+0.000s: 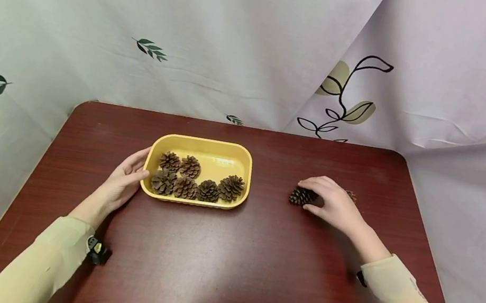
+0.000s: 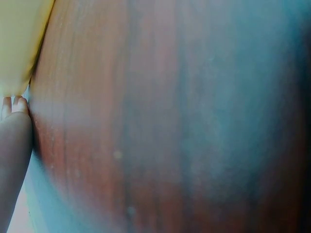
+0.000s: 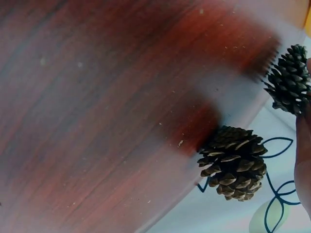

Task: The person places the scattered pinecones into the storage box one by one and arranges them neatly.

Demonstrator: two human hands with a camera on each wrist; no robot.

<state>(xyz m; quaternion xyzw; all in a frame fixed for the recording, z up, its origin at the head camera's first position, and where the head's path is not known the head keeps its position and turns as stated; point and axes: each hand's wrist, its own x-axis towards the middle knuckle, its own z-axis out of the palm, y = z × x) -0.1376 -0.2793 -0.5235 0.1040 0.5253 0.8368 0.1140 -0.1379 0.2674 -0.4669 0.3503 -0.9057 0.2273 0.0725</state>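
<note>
A yellow plastic box [image 1: 227, 164] with rounded corners stands on the table, and several brown pine cones [image 1: 186, 188] lie in it, mostly along its near side and left end. At its left end, my left hand [image 1: 121, 180] holds the box, the thumb at the rim and the fingers against the outer wall. To the right of the box, my right hand [image 1: 332, 205] grips a dark pine cone [image 1: 301, 196] between thumb and fingers. Another pine cone [image 3: 233, 164] stands near that hand in the right wrist view; in the head view the hand mostly hides it.
The dark red wooden table [image 1: 214, 264] has a rounded far edge. Behind it and at the sides hangs a pale cloth [image 1: 223, 35] with printed leaves. Table surface lies between the box and my right hand.
</note>
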